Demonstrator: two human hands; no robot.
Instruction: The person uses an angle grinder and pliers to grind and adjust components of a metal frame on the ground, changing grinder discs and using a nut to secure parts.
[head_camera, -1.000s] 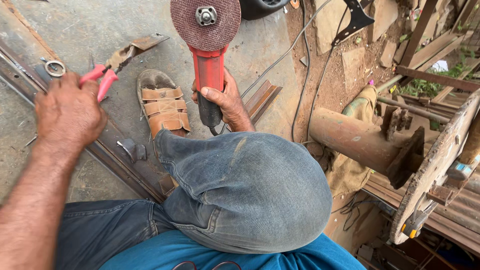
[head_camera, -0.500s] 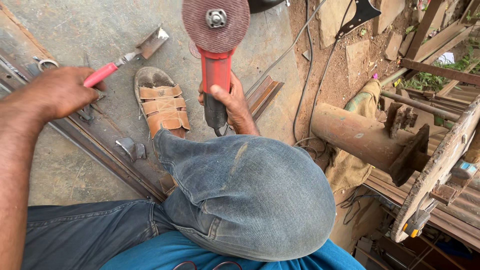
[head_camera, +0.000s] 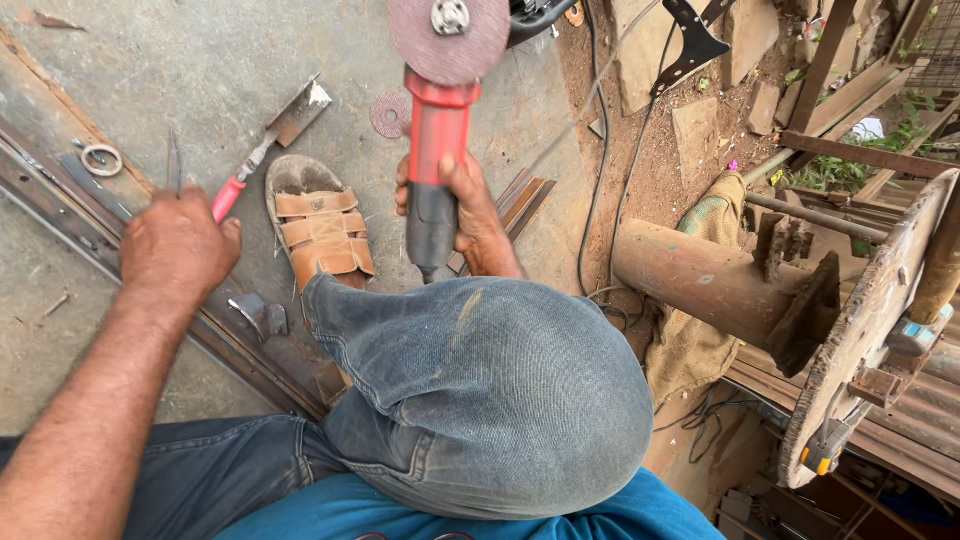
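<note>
Upright in the right hand (head_camera: 462, 205), fingers clenched round its body, the red angle grinder (head_camera: 436, 150) points its disc away from the knee. Left hand (head_camera: 178, 250) hovers loosely curled, grasping nothing, just short of the red-handled tool (head_camera: 262, 150) lying diagonally on the concrete floor (head_camera: 150, 60) beside the sandal (head_camera: 318, 228).

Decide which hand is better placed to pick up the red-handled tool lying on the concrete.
Left. The left hand hovers beside the red-handled tool, free. The right hand is wrapped around the red angle grinder.
</note>
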